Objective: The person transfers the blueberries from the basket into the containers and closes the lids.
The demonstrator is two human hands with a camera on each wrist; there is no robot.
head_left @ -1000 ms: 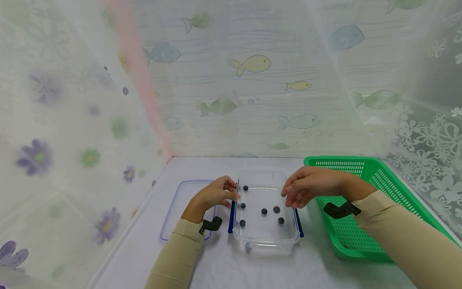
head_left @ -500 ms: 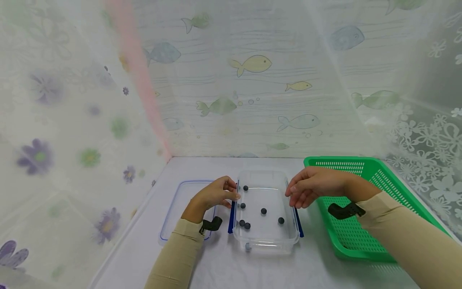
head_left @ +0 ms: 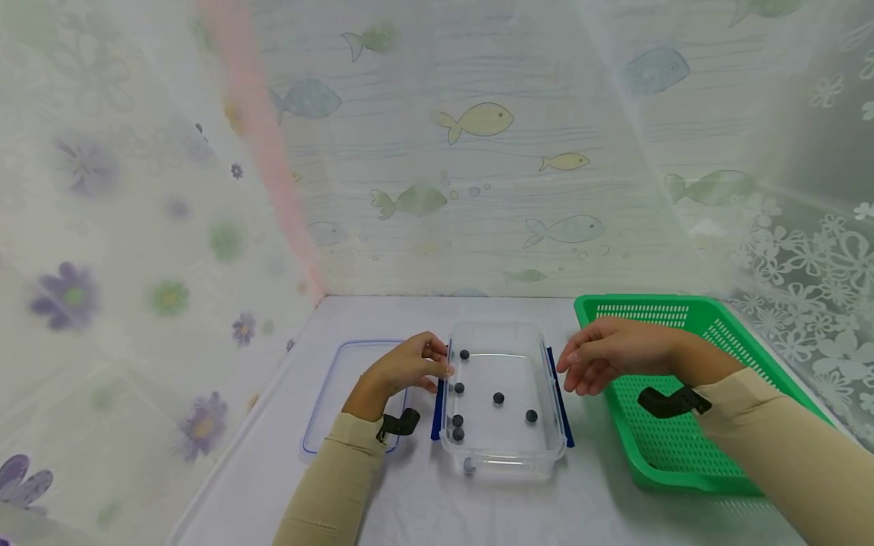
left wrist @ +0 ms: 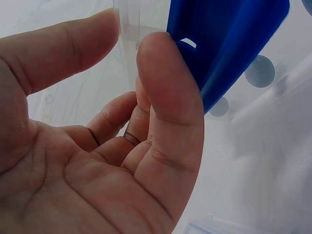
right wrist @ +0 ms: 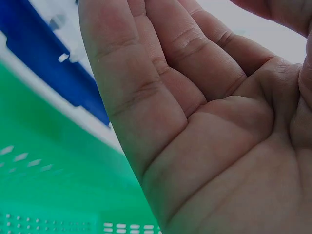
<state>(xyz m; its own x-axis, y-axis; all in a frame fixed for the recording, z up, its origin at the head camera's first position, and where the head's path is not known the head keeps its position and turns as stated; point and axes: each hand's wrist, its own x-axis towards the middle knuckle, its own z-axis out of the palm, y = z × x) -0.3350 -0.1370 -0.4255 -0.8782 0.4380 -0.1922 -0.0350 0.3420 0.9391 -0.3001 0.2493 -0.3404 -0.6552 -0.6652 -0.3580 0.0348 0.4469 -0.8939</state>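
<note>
Clear plastic box [head_left: 501, 464]: on the white table [head_left: 423, 516], between lid [head_left: 334, 387] and green basket [head_left: 686, 481].
Dark balls [head_left: 531, 416]: six inside; two touching by the near-left corner, one toward the near-right corner, one central, two along the left edge.
Left hand [head_left: 404, 368]: thumb and fingers clamped on the box's left rim.
Right hand [head_left: 617, 353]: fingers loosely bent, side by side, beside the right blue latch [head_left: 563, 406].
Fish-print curtain [head_left: 492, 171]: along the table's far edge.

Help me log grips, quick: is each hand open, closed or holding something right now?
Left hand: holding the box at its left rim.
Right hand: open, fingers loosely bent, holding nothing.
</note>
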